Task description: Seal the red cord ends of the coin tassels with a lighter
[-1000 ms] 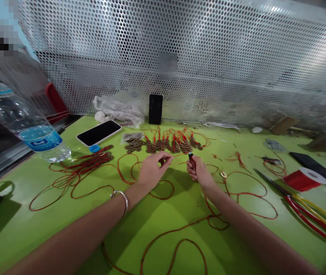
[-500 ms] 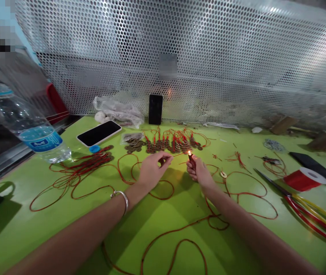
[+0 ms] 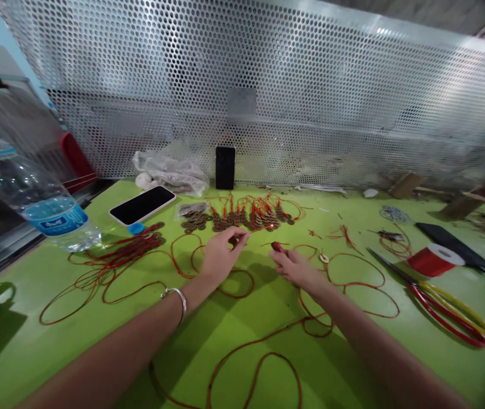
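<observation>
Bright green worktop [image 3: 182, 352] spreads out below, with a wide loop of red string [image 3: 274, 353] lying at its near edge. Beyond that loop, above the middle of the worktop, the person's two hands face each other, well apart. The left hand [image 3: 219, 255], a silver bracelet [image 3: 183, 305] on its wrist, has thumb and forefinger closed in a pinch on a short red cord [image 3: 261, 229], which points right and ends in a small glowing tip. The right hand [image 3: 292, 268] is curled round a lighter [image 3: 276, 246]; its red end shows above the grip, though most of it seems hidden by the fingers.

Toward the right edge lie scissors [image 3: 415, 283] with red and yellow handles, and just beyond them a spool of red ribbon [image 3: 432, 262]. Near the left edge stands a clear bottle [image 3: 57, 216] with a blue label, beside a heap of corded coins [image 3: 140, 244].

Farther back, more coins with red cords [image 3: 263, 218] sit in a row. Past them, toward the far left corner, lie a phone [image 3: 142, 205] and a crumpled plastic bag [image 3: 178, 173]; another phone [image 3: 225, 167] stands upright at the far edge, before a perforated metal panel [image 3: 310, 102].
</observation>
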Demonstrator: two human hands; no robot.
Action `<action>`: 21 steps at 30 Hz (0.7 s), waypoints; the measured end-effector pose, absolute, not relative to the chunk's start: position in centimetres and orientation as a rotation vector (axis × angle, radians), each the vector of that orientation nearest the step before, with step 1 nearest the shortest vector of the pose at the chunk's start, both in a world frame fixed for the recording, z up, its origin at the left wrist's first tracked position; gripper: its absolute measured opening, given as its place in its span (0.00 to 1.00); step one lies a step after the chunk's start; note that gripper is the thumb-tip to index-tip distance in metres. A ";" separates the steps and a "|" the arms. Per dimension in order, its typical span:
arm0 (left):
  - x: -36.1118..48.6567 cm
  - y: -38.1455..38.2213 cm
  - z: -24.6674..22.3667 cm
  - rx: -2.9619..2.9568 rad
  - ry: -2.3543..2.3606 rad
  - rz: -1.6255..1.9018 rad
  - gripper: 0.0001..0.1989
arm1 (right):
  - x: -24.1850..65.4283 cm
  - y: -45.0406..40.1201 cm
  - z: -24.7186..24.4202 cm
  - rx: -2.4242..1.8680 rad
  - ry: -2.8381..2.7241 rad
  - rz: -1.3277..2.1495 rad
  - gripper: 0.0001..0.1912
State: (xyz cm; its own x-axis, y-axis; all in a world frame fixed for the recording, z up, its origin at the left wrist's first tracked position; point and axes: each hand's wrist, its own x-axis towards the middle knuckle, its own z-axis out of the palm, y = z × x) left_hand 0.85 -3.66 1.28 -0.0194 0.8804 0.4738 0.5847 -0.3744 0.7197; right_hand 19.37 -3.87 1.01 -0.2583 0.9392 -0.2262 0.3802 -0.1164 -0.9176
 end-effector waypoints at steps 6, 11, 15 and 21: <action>0.5 -3.7 1.9 1.851 1.554 1.379 0.07 | 23.5 -7.1 2.9 -1.529 -2.137 0.864 0.13; -0.1 -3.9 2.7 1.970 1.626 1.230 0.07 | 32.7 -6.8 3.0 -1.965 -1.673 0.179 0.14; -0.6 -3.8 3.1 2.043 1.689 1.040 0.07 | 40.8 -6.7 0.9 -2.289 -1.511 -0.131 0.17; -0.9 -3.7 2.4 2.116 1.678 0.985 0.08 | 45.8 -6.3 -1.8 -2.188 -1.610 -0.194 0.21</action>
